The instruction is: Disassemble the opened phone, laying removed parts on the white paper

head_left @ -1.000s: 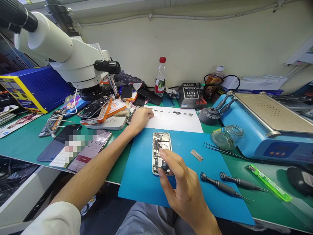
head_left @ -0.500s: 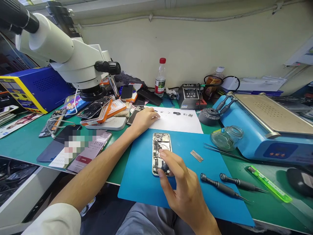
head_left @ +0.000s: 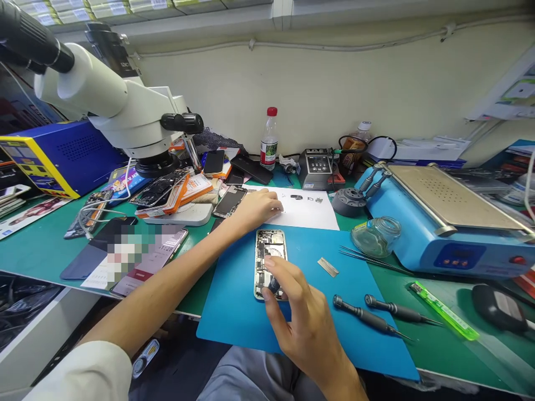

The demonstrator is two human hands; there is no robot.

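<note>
An opened phone [head_left: 259, 250] with its inner parts exposed lies on the blue mat [head_left: 234, 312]. Over its lower end is my right hand [head_left: 305, 312], thumb and fingers closed around a dark screwdriver [head_left: 273, 285]; most of the tool is hidden. My left hand [head_left: 261, 209] reaches past the phone to the white paper [head_left: 301, 214], its fingertips pinched together at the surface. Whatever they pinch is too small to make out. Several small phone parts, among them a dark piece [head_left: 296, 197], sit on that sheet. Left of my left hand is a detached phone screen [head_left: 229, 201].
Two screwdrivers [head_left: 368, 314] and a metal strip [head_left: 328, 267] lie at right, near tweezers [head_left: 371, 259] and a glass jar [head_left: 376, 236]. A blue heating plate [head_left: 451, 239] stands beyond. Upper left, a microscope [head_left: 137, 117] overhangs stacked phones and boxes. A plastic bottle [head_left: 269, 142] stands behind.
My left hand has slid rightward across the paper, uncovering more of the detached screen. My right hand keeps its hold over the phone. The whole view has shifted slightly.
</note>
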